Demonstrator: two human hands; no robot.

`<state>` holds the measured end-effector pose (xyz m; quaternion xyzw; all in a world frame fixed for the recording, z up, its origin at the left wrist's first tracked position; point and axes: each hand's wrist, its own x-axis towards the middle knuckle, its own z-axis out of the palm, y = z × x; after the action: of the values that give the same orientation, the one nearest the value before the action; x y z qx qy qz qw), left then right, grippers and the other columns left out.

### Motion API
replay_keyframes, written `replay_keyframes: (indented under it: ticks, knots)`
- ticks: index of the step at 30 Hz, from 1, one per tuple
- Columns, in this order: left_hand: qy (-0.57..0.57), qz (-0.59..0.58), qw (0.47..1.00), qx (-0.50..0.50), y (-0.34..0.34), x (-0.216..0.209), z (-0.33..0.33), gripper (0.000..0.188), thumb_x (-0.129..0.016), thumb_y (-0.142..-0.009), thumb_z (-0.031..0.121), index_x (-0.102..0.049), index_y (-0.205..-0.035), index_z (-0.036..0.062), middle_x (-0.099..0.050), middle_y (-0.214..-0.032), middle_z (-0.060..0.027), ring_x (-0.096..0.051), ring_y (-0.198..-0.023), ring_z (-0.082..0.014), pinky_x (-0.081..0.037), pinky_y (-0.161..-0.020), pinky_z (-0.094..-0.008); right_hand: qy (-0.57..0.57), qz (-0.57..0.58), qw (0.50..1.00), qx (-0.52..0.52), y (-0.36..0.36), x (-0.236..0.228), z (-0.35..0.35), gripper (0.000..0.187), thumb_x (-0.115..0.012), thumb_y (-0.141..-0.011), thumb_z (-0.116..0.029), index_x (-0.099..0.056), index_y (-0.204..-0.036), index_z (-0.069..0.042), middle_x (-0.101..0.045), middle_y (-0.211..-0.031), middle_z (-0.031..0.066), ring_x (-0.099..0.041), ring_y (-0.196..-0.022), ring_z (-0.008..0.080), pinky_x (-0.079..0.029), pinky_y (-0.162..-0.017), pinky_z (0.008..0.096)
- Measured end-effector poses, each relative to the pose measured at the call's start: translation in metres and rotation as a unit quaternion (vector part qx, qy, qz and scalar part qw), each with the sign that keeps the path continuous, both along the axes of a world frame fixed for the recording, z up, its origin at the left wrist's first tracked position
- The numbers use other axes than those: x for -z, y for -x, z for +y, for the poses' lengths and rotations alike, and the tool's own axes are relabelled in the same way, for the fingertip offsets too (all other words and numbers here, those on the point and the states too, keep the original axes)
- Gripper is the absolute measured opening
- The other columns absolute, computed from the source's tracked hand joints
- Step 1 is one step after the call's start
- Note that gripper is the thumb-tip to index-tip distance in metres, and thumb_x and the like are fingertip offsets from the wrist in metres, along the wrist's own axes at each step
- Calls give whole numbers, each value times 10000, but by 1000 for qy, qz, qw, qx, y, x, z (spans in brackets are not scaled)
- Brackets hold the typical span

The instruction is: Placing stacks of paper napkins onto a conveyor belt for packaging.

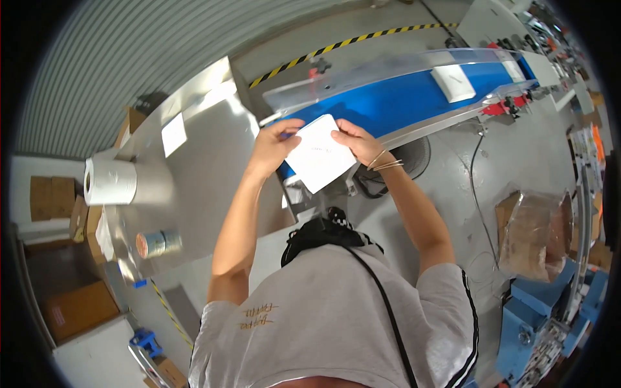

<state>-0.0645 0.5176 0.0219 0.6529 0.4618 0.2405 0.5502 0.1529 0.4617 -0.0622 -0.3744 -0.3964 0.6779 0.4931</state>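
Observation:
A flat white box (321, 155) with faint small print on its face is held up in front of me, tilted on a corner. My left hand (275, 146) grips its left edge, thumb on the face and fingers curled behind. On the opposite edge my right hand (360, 143) has its thumb on the face, with the other fingers partly hidden behind the box. Both hands are over the near end of a blue conveyor belt (388, 107). Farther along the belt lies another white box (454, 83), and a further white piece (513, 68) sits beyond that one.
To my left stands a metal table (213, 168) with a white paper roll (111, 182), a tape roll (151, 244) and a white sheet (174, 134). Clear guards (297, 94) line the belt. A plastic-lined carton (537, 236) and blue machinery (527, 317) are at right; a cable (474, 174) crosses the floor.

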Motion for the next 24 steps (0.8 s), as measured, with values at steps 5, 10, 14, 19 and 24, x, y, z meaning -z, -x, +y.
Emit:
replay_keyframes:
  ticks: [5, 10, 14, 19, 24]
  knots:
    - [-92, 49, 993, -54, 6, 20, 1, 438, -662, -809, 49, -556, -1233, 79, -620, -943, -76, -566, -768, -118, -490, -699, -260, -69, -359, 915, 169, -62, 25, 36, 318, -552, -934, -308, -552, -1111, -43, -605, -833, 66, -542, -745, 124, -463, -689, 271]
    - [-46, 61, 996, -37, 34, 45, -6, 401, -660, -831, 64, -566, -1221, 58, -626, -961, -83, -572, -788, -126, -493, -711, -262, 50, -508, 806, 300, -150, 32, 62, 412, -571, -887, -372, -556, -1167, -70, -654, -1022, 179, -635, -950, 317, -497, -809, 381]
    - [17, 28, 999, 15, 42, 59, -12, 378, -640, -861, 86, -564, -1231, 80, -623, -974, -61, -575, -814, -124, -478, -704, -245, 84, -674, 627, 382, -187, -6, 42, 515, -635, -808, -419, -543, -1203, -101, -554, -1221, 143, -523, -1108, 321, -432, -915, 457]
    - [60, 2, 998, 31, 62, 92, -19, 321, -606, -886, 96, -565, -1202, 58, -578, -887, -1, -514, -685, -75, -416, -569, -201, -26, -589, 623, 514, -134, 40, 14, 559, -673, -787, -293, -464, -1232, -29, -544, -1187, 196, -516, -1082, 383, -413, -914, 474]
    - [36, 28, 989, 142, 32, 105, -52, 278, -576, -886, 76, -578, -1157, 11, -572, -844, -2, -508, -653, -67, -401, -519, -195, 57, -598, 588, 541, -37, 70, -110, 522, -695, -760, -245, -472, -1204, -87, -557, -1074, 140, -551, -961, 345, -457, -802, 454]
